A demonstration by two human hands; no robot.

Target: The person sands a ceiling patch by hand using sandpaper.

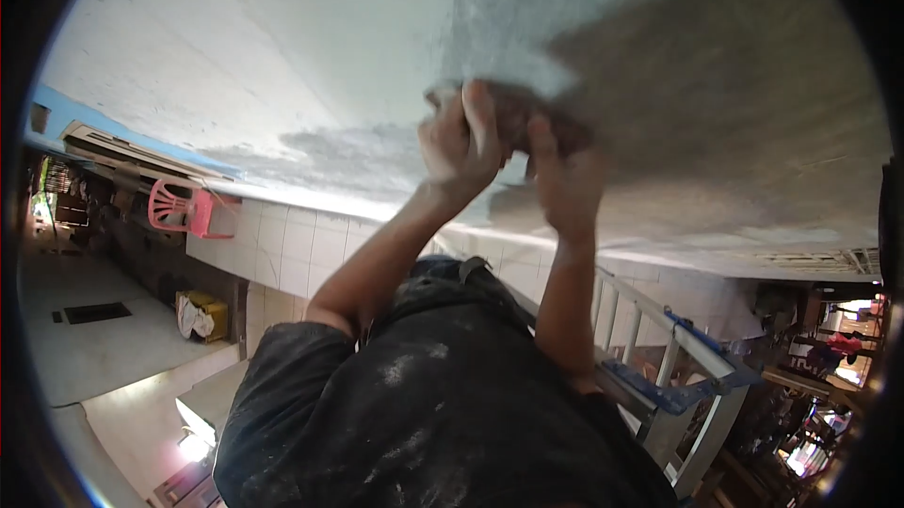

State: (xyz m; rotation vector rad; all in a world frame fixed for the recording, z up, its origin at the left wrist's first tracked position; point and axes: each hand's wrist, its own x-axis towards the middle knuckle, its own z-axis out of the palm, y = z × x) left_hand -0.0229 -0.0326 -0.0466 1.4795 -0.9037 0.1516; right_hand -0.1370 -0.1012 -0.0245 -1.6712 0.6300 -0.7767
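Though half hidden, the tool (513,114) looks dark brown.

Dark block (524,114) mostly hidden under left hand (461,141), right hand (565,183) (kind unclear).

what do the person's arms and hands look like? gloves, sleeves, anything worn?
Left hand and right hand are bare: no gloves, no watch or bands visible. Forearms are uncovered. The black T-shirt has short sleeves and is flecked with pale dust and smears.
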